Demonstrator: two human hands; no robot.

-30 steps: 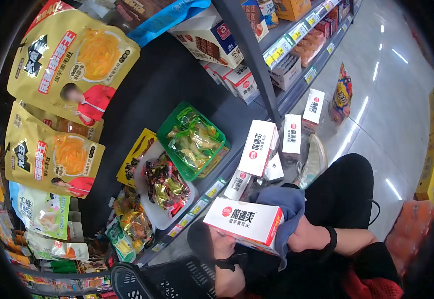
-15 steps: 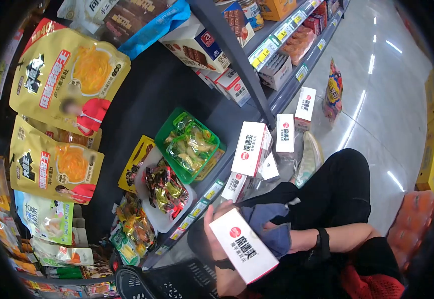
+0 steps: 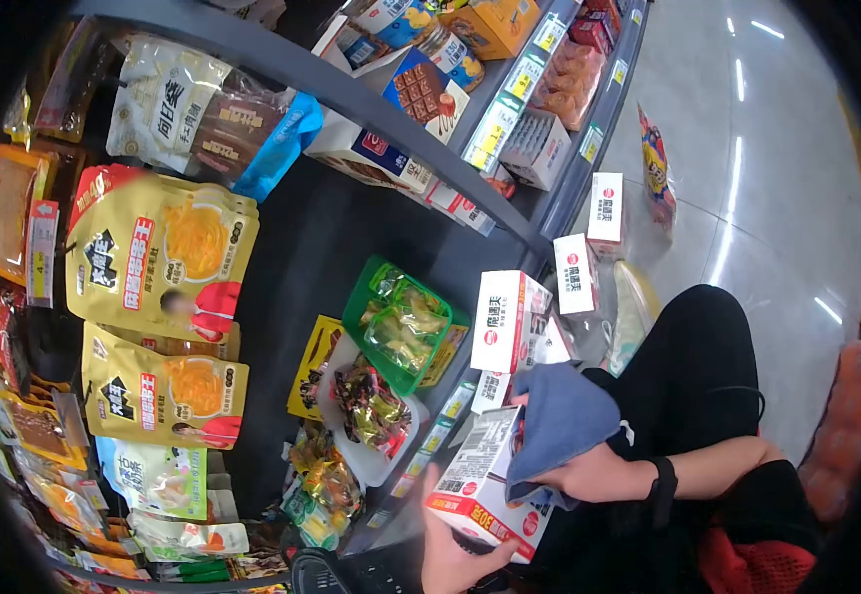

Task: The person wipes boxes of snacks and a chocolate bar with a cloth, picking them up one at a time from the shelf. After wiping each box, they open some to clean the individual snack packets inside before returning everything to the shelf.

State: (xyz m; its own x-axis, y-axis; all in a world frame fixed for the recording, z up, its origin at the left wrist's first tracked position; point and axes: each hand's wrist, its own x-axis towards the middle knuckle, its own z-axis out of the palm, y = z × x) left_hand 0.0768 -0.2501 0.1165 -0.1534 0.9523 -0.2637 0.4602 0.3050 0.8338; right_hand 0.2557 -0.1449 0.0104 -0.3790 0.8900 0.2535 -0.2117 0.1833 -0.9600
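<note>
My left hand [image 3: 458, 560] grips the lower end of a white-and-red snack box [image 3: 478, 470], with its fingers along the near edges. Printed side text and a red band with "30" on it show on this box. My right hand [image 3: 599, 477] holds a blue-grey cloth [image 3: 567, 421], which lies against the box's upper right side and hides part of it. Just beyond stands a larger white-and-red box [image 3: 512, 322] with the same red logo. Two similar boxes, a nearer one [image 3: 576, 275] and a farther one [image 3: 605, 213], stand on the floor beside the shelf.
On the dark shelf sit a green basket [image 3: 429, 368] of wrapped snacks and a white tub [image 3: 409, 436] of small packets. Gold pouches [image 3: 158, 257] hang at the left. A dark shelf post [image 3: 430, 163] crosses above. A colourful bag [image 3: 656, 173] stands on the floor.
The held box has been turned, so its printed side and red band now show instead of the white logo face. The cloth has moved up along it. The view has shifted left.
</note>
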